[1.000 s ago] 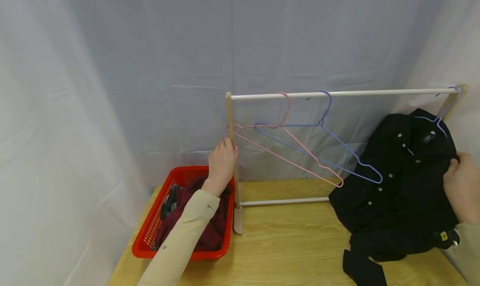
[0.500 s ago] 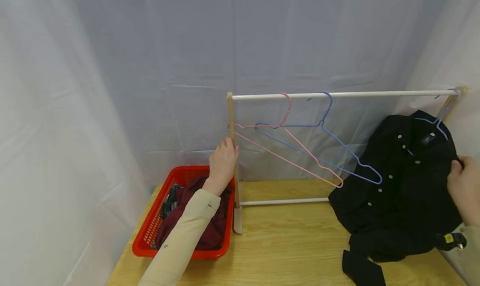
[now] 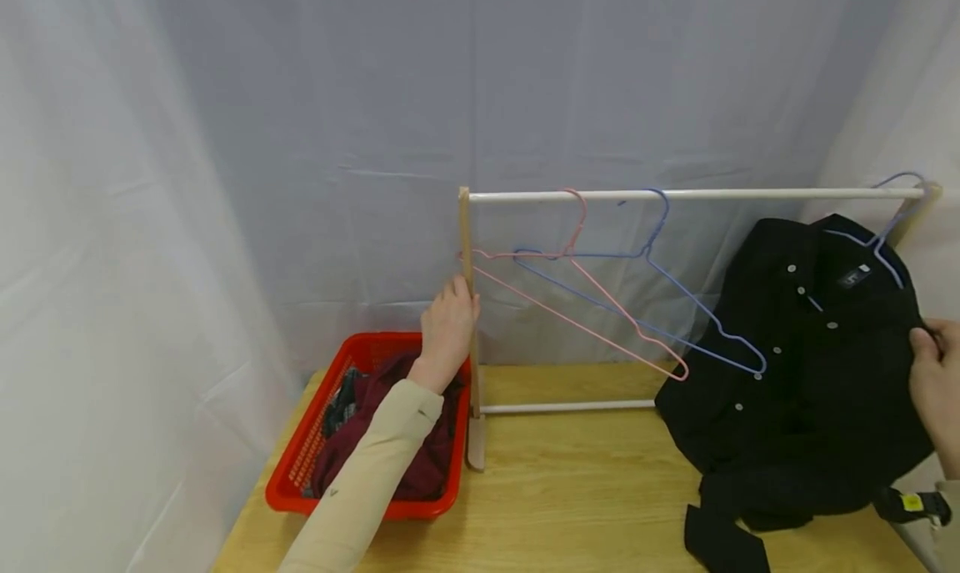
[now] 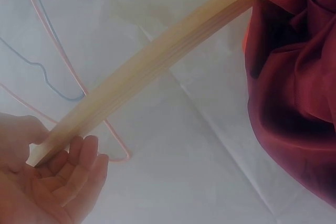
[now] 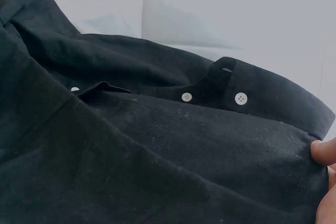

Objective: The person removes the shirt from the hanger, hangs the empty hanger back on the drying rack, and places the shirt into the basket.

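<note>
A black button-up shirt (image 3: 795,398) hangs on a blue hanger (image 3: 885,239) at the right end of the rack. My right hand (image 3: 941,381) pinches the shirt's edge near the shoulder; in the right wrist view the thumb (image 5: 323,151) lies on the dark cloth. At the other end, my left hand (image 3: 448,327) grips the wooden post (image 3: 467,231) of the clothes rack. In the left wrist view, curled fingers (image 4: 79,163) go round that post. A pink hanger (image 3: 600,285) and another blue hanger (image 3: 697,302) hang bare on the white rod (image 3: 765,194).
Left of the post stands a red basket (image 3: 288,481) with a maroon garment (image 3: 431,464) and a dark patterned cloth (image 3: 341,406) inside. The rack stands on a wooden table (image 3: 577,490). A lower white bar (image 3: 570,407) crosses behind. White curtains surround the table.
My right hand has shifted right and slightly down with the shirt's edge. The shirt's hanger hook now shows higher above the rod. My left hand keeps its hold on the post.
</note>
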Available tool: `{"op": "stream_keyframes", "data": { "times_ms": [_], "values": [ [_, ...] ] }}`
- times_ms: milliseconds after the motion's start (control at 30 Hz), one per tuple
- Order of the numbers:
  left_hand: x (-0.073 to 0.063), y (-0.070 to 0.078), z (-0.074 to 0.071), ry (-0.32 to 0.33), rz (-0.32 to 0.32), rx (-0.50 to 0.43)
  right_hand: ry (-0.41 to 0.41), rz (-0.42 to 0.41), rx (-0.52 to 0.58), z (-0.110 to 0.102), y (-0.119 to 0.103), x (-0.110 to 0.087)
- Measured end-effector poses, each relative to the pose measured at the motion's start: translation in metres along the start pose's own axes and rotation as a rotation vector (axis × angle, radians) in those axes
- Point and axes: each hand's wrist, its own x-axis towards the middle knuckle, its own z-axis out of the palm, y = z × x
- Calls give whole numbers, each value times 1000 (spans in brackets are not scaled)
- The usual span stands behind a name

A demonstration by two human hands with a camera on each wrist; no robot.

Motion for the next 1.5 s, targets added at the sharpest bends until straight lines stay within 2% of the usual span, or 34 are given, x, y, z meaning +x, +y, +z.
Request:
{"op": "stream_keyframes", "data": {
  "times_ms": [200, 400, 600, 967, 1233, 1500],
  "values": [
    [-1, 3, 0, -26, -3, -16, 22, -39, 4, 2, 1, 0],
    [-1, 5, -4, -24, -6, -21, 19, -31, 33, 2, 3, -5],
    [0, 8, -6, -38, -5, -24, 49, -72, 112, 1, 4, -7],
    [0, 6, -10, -47, -11, -22, 54, -76, 175, 4, 20, -25],
    [-2, 5, -12, -44, -15, -20, -46, -25, 43, 7, 34, -42],
    [-4, 5, -15, -42, -12, -23, -97, -84, -114, 14, 52, -62]
  ]
}}
